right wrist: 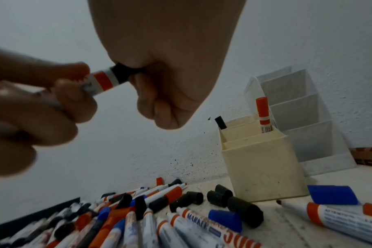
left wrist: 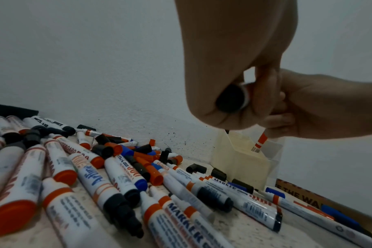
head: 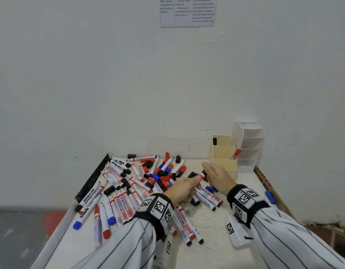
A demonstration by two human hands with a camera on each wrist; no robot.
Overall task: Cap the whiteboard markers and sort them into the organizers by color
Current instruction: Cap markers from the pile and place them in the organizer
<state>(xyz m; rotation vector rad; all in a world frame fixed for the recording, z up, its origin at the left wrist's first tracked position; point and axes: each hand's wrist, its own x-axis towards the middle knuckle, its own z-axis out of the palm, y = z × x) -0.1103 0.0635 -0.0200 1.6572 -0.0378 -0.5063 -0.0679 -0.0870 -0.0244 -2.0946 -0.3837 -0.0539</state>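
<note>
Left hand (head: pixel 184 188) grips marker (right wrist: pixel 100 82) barrel; right hand (head: pixel 218 177) pinches black cap (right wrist: pixel 122 73) onto tip. Capping step. Next: drop into cream organizer (head: pixel 224 156), far right.

the left hand (head: pixel 184 188) wraps most of the marker (head: pixel 202 175) barrel, so its label can't be read. the black cap (right wrist: pixel 121 74) is largely buried inside the right hand (head: pixel 219 177). the printed sheet (head: pixel 187 12) on the wall is cut off by the top edge, its text too small to read. the cardboard box (head: pixel 264 183) shows only partial lettering.
</note>
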